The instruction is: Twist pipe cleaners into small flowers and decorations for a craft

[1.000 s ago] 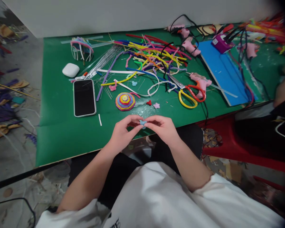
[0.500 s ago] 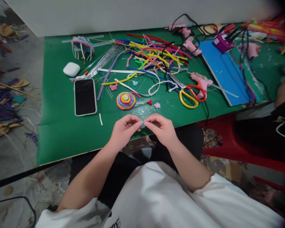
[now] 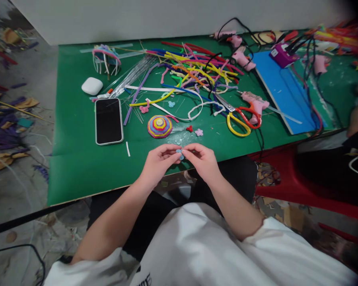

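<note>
Over the table's front edge, my left hand (image 3: 158, 162) and my right hand (image 3: 201, 159) meet fingertip to fingertip. Between them they pinch a small light-blue pipe-cleaner piece (image 3: 180, 154), its rounded shape partly hidden by the fingers. Just beyond lie a pink flower (image 3: 199, 132) and a small red piece (image 3: 189, 129). A striped dome (image 3: 160, 126) of coiled pipe cleaner sits ahead of my left hand. Farther back rest a light-blue curled piece (image 3: 171, 104) and a pink curled one (image 3: 143, 108).
Loose pipe cleaners (image 3: 193, 67) are heaped at the back. Scissors (image 3: 239, 121) and a pink glue gun (image 3: 255, 106) lie to the right, beside a blue board (image 3: 282, 95). On the left are a phone (image 3: 109, 121), a white case (image 3: 92, 85) and a small umbrella-like frame (image 3: 106, 59).
My fingers have shifted slightly around the light-blue piece, and more of it now shows between them. The table's contents have moved a little in view together.
</note>
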Tool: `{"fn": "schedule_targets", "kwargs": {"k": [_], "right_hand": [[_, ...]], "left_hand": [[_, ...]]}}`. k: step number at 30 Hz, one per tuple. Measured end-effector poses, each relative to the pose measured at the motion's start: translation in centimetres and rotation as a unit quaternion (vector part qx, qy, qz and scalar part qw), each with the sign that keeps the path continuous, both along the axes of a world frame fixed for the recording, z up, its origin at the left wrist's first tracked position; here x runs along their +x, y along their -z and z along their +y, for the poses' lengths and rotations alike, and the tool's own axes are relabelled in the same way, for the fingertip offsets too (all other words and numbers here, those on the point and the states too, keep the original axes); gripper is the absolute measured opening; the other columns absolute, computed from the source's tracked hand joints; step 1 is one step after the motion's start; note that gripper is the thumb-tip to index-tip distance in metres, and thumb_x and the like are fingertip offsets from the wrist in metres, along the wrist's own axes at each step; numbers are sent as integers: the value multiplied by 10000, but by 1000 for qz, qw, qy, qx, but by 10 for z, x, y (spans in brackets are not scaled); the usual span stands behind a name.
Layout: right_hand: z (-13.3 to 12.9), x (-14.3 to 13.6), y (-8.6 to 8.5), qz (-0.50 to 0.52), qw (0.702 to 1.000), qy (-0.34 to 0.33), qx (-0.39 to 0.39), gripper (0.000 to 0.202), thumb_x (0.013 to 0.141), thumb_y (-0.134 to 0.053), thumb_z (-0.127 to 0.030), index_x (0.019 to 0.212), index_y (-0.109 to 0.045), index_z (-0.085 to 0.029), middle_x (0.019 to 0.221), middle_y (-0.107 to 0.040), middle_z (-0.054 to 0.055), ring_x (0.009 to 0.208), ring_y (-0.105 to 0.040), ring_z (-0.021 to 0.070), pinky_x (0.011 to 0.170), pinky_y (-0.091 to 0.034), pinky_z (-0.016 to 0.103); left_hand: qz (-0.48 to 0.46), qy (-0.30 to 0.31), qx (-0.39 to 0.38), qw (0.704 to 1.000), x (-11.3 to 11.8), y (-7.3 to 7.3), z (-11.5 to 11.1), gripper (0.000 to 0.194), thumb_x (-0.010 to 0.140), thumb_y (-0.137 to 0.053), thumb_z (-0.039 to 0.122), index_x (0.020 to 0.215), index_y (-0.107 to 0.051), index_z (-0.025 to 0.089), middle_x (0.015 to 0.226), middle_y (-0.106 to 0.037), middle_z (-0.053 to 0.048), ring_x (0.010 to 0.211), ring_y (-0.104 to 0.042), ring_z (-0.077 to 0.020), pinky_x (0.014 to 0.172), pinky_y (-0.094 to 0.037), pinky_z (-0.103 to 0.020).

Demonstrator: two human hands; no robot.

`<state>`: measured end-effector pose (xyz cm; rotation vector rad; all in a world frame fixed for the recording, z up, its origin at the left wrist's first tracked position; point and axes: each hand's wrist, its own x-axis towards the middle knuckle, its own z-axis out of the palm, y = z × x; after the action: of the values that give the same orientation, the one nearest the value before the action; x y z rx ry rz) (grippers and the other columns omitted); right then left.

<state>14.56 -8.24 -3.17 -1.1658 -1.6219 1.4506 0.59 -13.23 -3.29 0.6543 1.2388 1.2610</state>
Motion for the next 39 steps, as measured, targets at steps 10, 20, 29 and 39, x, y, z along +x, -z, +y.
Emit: {"fn": "schedule_targets", "kwargs": {"k": [10,20,29,39], "right_hand": [[5,5,3,-3,1000,-19,-17,172,745,-609,-353,758,-657,-188,708,-645,-2,641,-568,111,613,-463,247],[15,10,10,-169,982,-65,58,194,776,-557,-351,696,-615,-184,611,-582,-17,549,-499,104,537,-383,239],[26,30,17,-216,937,-83,263,137,821,-545,-274,858,-665,-219,798,-636,30,767,-564,160,701,-444,291],[52,26,30,-187,859,-195,434,152,817,-566,-264,858,-711,-245,897,-646,50,911,-506,182,822,-458,362]], "left_hand": [[60,-29,25,997,-2,5,2,318,654,-713,269,930,-613,148,691,-642,4,591,-600,-85,613,-518,-220],[286,32,69,955,-6,15,4,240,760,-609,296,975,-637,194,870,-685,-35,768,-638,-138,712,-511,-262],[578,119,251,767,-18,14,4,202,849,-480,204,943,-658,183,938,-687,-62,880,-586,-185,830,-455,-340],[679,175,292,651,-8,17,0,223,865,-462,205,1000,-628,143,963,-655,-79,915,-539,-200,768,-458,-344]]}}
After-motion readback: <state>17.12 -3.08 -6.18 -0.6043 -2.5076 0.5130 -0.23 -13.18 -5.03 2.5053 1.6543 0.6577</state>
